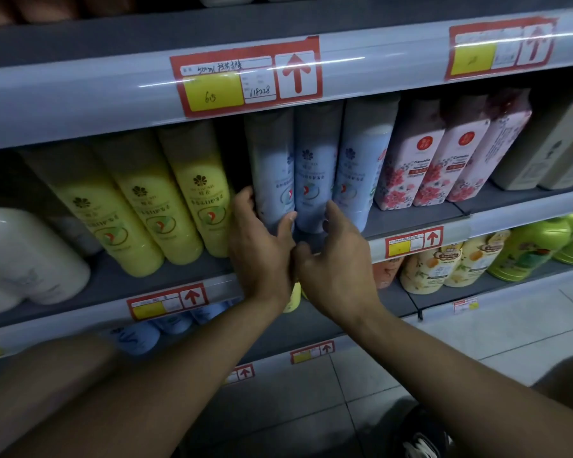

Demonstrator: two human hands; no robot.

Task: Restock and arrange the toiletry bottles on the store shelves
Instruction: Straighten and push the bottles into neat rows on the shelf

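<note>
1. Nearest me, both forearms reach up toward the middle shelf [119, 285].
2. My left hand [260, 249] grips the leftmost blue bottle [272, 173] low down, fingers curled round its left side, thumb on its front.
3. My right hand [336, 259] is spread wide and holds nothing; its fingertips [329, 206] are at the base of the two other blue bottles [338, 170].
4. Three yellow bottles [153, 206] stand left of them, pink floral bottles [440, 166] right.

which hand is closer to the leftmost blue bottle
Left. The left hand grips the leftmost blue bottle near its base; the right hand reaches toward the blue bottles beside it.
</note>
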